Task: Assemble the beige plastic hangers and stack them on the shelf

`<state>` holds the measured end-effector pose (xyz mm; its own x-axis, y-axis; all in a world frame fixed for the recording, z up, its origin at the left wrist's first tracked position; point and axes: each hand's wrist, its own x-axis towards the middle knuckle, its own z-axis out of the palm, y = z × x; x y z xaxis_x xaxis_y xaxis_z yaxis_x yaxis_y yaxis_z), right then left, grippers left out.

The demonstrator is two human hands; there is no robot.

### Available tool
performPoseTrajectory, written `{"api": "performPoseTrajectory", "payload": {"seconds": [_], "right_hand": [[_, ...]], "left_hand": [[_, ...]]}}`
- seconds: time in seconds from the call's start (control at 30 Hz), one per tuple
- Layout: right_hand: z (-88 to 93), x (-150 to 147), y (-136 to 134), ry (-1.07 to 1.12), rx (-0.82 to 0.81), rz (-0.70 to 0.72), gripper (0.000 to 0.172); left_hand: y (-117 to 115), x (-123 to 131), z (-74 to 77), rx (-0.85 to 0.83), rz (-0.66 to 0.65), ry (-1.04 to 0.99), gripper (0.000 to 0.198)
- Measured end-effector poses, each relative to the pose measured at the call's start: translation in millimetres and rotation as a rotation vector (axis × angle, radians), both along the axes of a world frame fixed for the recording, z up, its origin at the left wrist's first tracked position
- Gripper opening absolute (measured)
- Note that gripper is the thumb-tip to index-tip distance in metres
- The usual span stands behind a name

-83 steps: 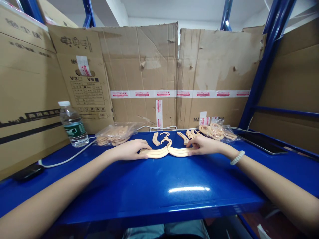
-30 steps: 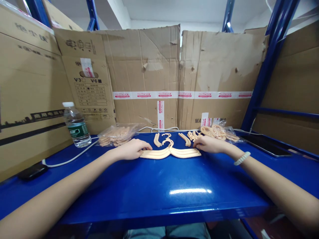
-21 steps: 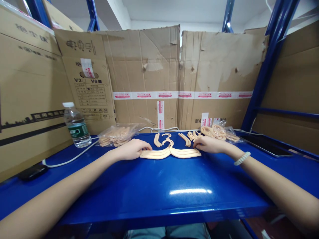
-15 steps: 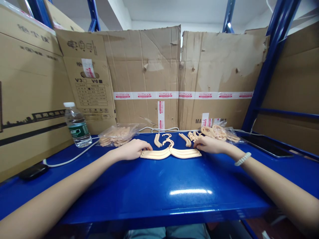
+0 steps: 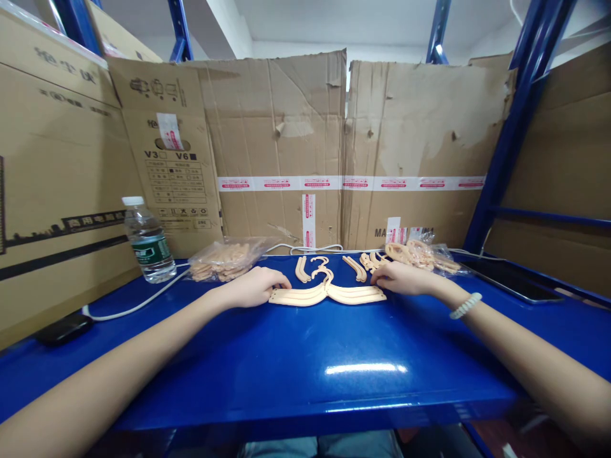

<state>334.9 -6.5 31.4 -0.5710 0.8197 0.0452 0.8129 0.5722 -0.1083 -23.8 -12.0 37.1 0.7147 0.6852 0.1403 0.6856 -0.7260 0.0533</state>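
Note:
A beige plastic hanger (image 5: 329, 294) lies flat on the blue shelf top (image 5: 334, 362), its two arms spread left and right with the hook between them. My left hand (image 5: 255, 287) rests at the hanger's left end, fingers curled against it. My right hand (image 5: 403, 278) lies low on the shelf just behind the hanger's right end. Its fingers stretch leftward and its fingertips reach the small loose beige pieces (image 5: 370, 261). More loose curved pieces (image 5: 305, 267) lie just behind the hanger.
Two clear bags of beige parts sit behind, one at the left (image 5: 224, 257) and one at the right (image 5: 422, 253). A water bottle (image 5: 147, 240), white cable (image 5: 128, 306) and dark phone (image 5: 62, 329) are at left, a tablet (image 5: 515, 280) at right. Cardboard walls (image 5: 286, 146) enclose the shelf.
My right hand has slid off the hanger's right arm, a little to the right and back. The left hand and the hanger have stayed put.

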Motion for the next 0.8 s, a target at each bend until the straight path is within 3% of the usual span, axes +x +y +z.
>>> {"api": "performPoseTrajectory", "payload": {"seconds": [0.8], "right_hand": [[0.4,0.4,1.3,0.008,-0.010,-0.009,0.036]], "left_hand": [[-0.8,0.1,0.6,0.021,-0.003,0.017,0.051]]}}
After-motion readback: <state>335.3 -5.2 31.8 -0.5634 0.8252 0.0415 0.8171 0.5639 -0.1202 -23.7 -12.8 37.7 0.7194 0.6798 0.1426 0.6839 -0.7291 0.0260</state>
